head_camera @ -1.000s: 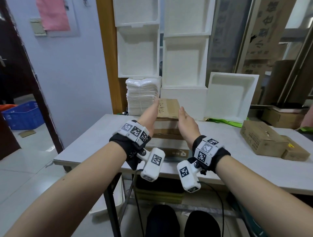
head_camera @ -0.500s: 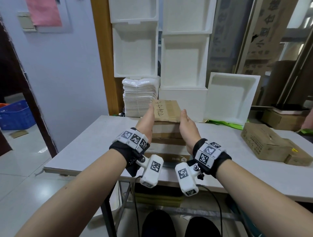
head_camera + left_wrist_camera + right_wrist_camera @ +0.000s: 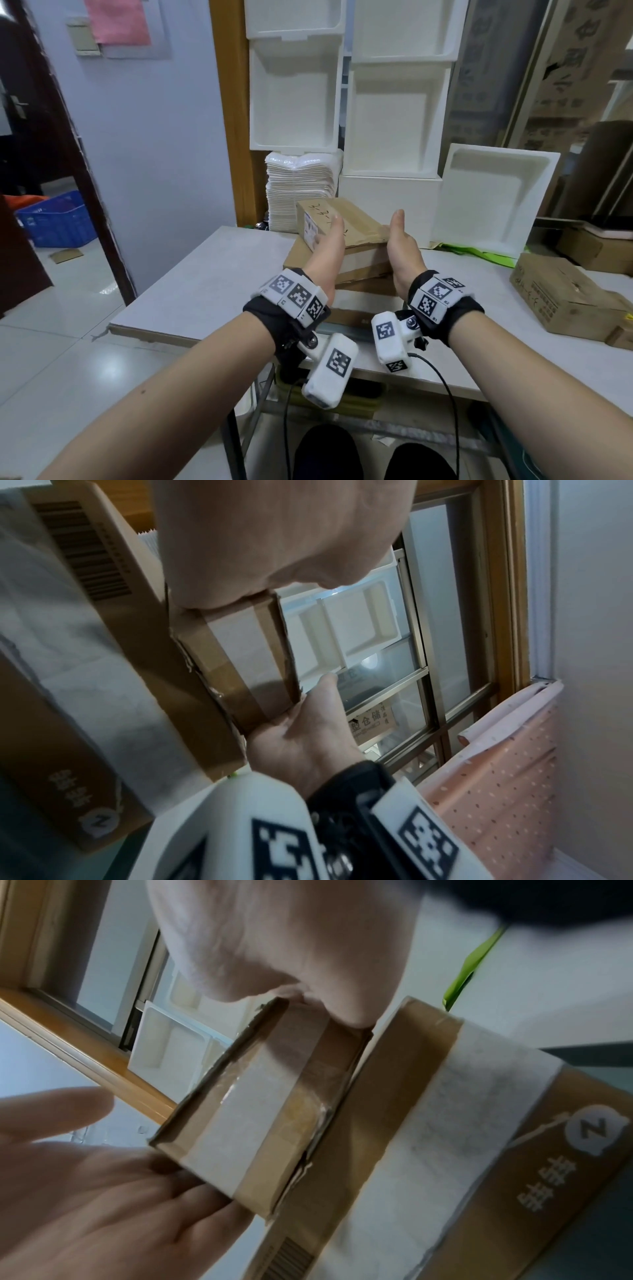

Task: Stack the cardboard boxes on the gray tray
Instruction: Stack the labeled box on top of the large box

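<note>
Your left hand [image 3: 327, 246] and right hand [image 3: 402, 248] stand on either side of the small top cardboard box [image 3: 346, 219], palms facing each other, fingers straight. From the left wrist, the heel of your left palm [image 3: 274, 547] presses one end of this box [image 3: 240, 664] and your right hand [image 3: 304, 739] presses the opposite end. From the right wrist, the same pairing appears: your right hand [image 3: 284, 942] at one end, the flat fingers [image 3: 192, 1213] of your left hand [image 3: 103, 1191] at the other, the box [image 3: 260, 1115] between them. Neither hand curls round the box; both stay flat and set narrowly apart, the box's length between them.

The top box bears handwriting on its upper face and a pale tape band on its near side. It sits, turned slightly askew, on a larger cardboard box [image 3: 363, 263] wrapped with a white band, which in turn rests on a third box [image 3: 356, 305] printed with a round logo. The stack stands on the gray table [image 3: 212, 284]; whether a tray lies beneath it cannot be told.

To your right, another cardboard box [image 3: 561, 294] lies on the table, well apart from the stack. Behind the stack stand white foam trays [image 3: 394, 116] and a pile of white sheets [image 3: 301, 185].
</note>
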Demonstrator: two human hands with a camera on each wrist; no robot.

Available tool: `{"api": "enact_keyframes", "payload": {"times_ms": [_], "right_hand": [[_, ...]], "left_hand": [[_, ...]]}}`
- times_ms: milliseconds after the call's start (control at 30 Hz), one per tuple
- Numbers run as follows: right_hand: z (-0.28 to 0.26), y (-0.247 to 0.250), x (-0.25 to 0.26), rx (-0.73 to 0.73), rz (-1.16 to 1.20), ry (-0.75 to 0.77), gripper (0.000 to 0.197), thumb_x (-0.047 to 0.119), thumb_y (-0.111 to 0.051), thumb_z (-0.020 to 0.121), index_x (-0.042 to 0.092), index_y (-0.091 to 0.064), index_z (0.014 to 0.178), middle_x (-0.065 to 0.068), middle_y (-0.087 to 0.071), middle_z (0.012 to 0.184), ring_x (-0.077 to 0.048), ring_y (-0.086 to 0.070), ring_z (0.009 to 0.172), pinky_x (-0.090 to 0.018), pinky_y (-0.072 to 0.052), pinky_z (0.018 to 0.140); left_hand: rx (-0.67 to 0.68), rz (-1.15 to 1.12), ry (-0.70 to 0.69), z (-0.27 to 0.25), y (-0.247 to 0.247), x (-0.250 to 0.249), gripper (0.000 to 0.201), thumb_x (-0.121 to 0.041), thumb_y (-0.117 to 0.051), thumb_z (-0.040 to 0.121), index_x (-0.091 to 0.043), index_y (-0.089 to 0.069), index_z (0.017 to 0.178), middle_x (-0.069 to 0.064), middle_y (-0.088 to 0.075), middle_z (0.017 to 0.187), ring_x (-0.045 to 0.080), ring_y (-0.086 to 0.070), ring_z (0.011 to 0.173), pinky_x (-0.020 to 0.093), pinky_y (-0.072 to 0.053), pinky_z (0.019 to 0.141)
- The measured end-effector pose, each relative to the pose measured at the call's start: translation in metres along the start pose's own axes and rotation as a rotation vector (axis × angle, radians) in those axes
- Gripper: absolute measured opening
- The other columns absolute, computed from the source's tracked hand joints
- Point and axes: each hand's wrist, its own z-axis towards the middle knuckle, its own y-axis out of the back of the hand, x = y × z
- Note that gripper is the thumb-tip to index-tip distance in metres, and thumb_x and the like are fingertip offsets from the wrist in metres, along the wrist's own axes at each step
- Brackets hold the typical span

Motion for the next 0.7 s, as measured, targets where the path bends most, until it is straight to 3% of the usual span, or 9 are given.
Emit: {"api": "enact_keyframes", "payload": {"times_ms": [133, 233, 300, 367, 433, 500, 700], "right_hand": [[0.002, 0.006, 0.000, 0.015, -0.049, 0.032, 0.070, 0.059, -0.025, 0.099, 0.006, -0.051, 0.135, -0.006, -0.054, 0.133, -0.023, -0.048, 0.123, -0.031, -0.033, 0.100], [0.003, 0.007, 0.001, 0.035, -0.151, 0.084, 0.050, 0.053, -0.035, 0.098, 0.014, -0.058, 0.118, -0.005, -0.060, 0.123, -0.022, -0.053, 0.111, -0.035, -0.041, 0.095], [0.007, 0.009, -0.001, 0.041, -0.186, 0.077, 0.054, 0.053, -0.038, 0.095, 0.011, -0.057, 0.123, -0.005, -0.060, 0.126, -0.024, -0.054, 0.115, -0.042, -0.043, 0.101], [0.008, 0.011, -0.004, 0.037, -0.199, 0.086, 0.055, 0.052, -0.039, 0.095, 0.010, -0.056, 0.128, -0.006, -0.060, 0.126, -0.024, -0.054, 0.114, -0.045, -0.044, 0.102], [0.008, 0.012, -0.007, 0.035, -0.202, 0.117, 0.052, 0.048, -0.040, 0.097, 0.009, -0.055, 0.128, -0.006, -0.060, 0.124, -0.023, -0.054, 0.113, -0.042, -0.045, 0.100], [0.011, 0.011, -0.011, 0.024, -0.194, 0.136, 0.049, 0.044, -0.042, 0.099, 0.009, -0.054, 0.131, -0.004, -0.060, 0.123, -0.021, -0.055, 0.113, -0.038, -0.045, 0.099], [0.021, 0.010, -0.015, 0.039, -0.192, 0.115, 0.064, 0.055, -0.043, 0.089, 0.014, -0.050, 0.137, -0.007, -0.058, 0.133, -0.024, -0.053, 0.119, -0.043, -0.047, 0.099]], "left_hand": [[-0.003, 0.045, 0.003, -0.004, -0.001, 0.005, 0.119, -0.097, -0.039, 0.046, -0.039, -0.027, 0.150, -0.007, -0.032, 0.158, 0.016, -0.032, 0.144, 0.045, -0.025, 0.117], [0.020, 0.055, -0.007, -0.039, -0.001, -0.018, 0.085, -0.081, -0.035, 0.077, -0.026, -0.045, 0.141, 0.000, -0.056, 0.140, 0.018, -0.051, 0.129, 0.043, -0.037, 0.112], [0.016, 0.068, -0.016, -0.040, 0.003, -0.029, 0.061, -0.066, -0.025, 0.095, -0.026, -0.053, 0.131, -0.002, -0.060, 0.134, 0.016, -0.054, 0.123, 0.035, -0.037, 0.107], [-0.002, 0.089, -0.026, -0.035, 0.013, -0.040, 0.060, -0.060, -0.019, 0.099, -0.025, -0.048, 0.138, -0.003, -0.053, 0.136, 0.014, -0.042, 0.131, 0.033, -0.029, 0.106], [-0.029, 0.091, -0.035, -0.028, 0.022, -0.053, 0.063, -0.058, -0.016, 0.101, -0.022, -0.038, 0.148, 0.002, -0.038, 0.154, 0.019, -0.026, 0.145, 0.037, -0.017, 0.116], [-0.064, 0.104, -0.053, -0.018, 0.030, -0.063, 0.063, -0.056, -0.015, 0.102, -0.020, -0.026, 0.153, 0.005, -0.023, 0.161, 0.023, -0.015, 0.150, 0.039, -0.011, 0.119], [-0.085, 0.122, -0.086, 0.021, 0.037, -0.069, 0.064, -0.053, -0.017, 0.103, -0.017, -0.019, 0.155, 0.006, -0.019, 0.162, 0.021, -0.013, 0.150, 0.038, -0.010, 0.120]]}}
